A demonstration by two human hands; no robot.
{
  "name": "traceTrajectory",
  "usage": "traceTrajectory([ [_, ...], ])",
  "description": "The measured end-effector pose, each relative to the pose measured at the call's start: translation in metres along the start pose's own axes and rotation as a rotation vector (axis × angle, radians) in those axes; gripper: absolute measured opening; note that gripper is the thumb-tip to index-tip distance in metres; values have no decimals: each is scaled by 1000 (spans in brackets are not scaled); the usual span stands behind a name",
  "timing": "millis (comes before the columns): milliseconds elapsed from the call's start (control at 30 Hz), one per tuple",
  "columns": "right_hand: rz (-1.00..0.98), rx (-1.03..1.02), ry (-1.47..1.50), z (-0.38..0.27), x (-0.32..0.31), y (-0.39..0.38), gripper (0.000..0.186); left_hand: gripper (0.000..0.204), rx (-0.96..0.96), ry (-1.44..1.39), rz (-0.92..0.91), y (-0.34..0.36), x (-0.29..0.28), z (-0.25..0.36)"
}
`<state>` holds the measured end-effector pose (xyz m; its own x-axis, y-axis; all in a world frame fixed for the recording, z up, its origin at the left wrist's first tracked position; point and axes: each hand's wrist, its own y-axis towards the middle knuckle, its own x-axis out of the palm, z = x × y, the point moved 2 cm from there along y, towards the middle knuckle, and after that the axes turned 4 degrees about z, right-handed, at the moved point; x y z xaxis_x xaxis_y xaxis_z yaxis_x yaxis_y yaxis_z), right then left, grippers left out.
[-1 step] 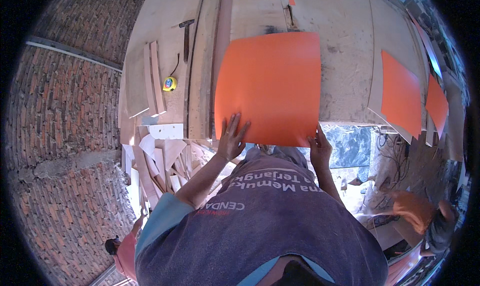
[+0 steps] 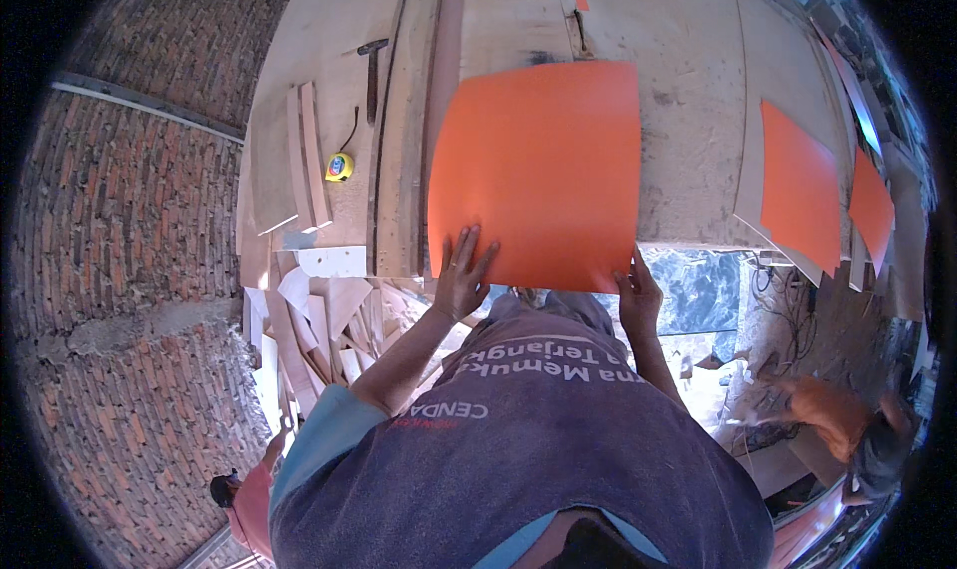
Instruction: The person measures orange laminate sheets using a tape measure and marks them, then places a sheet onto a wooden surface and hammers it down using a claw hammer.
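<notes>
A large orange sheet (image 2: 538,170) lies on the wooden worktable, its near edge reaching out over the table's front. My left hand (image 2: 462,275) rests on its near left corner, fingers spread and lying flat on the orange face. At the near right corner, my right hand (image 2: 638,288) holds the edge, with the thumb on top and other fingers beside or beneath it. What lies under the sheet is hidden.
Left on the worktable (image 2: 698,150) are a hammer (image 2: 372,81), a yellow tape measure (image 2: 339,166) and narrow wood strips (image 2: 306,155). More orange sheets (image 2: 800,185) lie right. Wood offcuts (image 2: 319,320) pile below left. Co-workers are at lower left and right.
The orange sheet's far edge has risen very slightly in the picture. At the right, the co-worker in orange has shifted a little. My hands stay in place.
</notes>
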<state>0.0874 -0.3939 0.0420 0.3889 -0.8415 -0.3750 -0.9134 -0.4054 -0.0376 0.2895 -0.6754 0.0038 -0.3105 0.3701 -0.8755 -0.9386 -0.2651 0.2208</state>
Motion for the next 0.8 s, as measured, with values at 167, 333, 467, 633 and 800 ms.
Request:
traceTrajectory([
  [167, -91, 149, -102, 49, -1, 15, 61, 74, 38, 139, -48, 0, 14, 1],
  [333, -210, 133, -320, 68, 13, 48, 64, 59, 20, 127, -78, -4, 17, -1],
  [467, -249, 217, -262, 64, 22, 51, 62, 53, -39, 158, -113, -9, 11, -8],
  [633, -257, 164, -378, 52, 27, 54, 61, 51, -46, 180, -134, -9, -1, -12],
  [800, -225, 91, -334, 51, 26, 66, 58, 54, -66, 270, -245, 10, -2, -14],
])
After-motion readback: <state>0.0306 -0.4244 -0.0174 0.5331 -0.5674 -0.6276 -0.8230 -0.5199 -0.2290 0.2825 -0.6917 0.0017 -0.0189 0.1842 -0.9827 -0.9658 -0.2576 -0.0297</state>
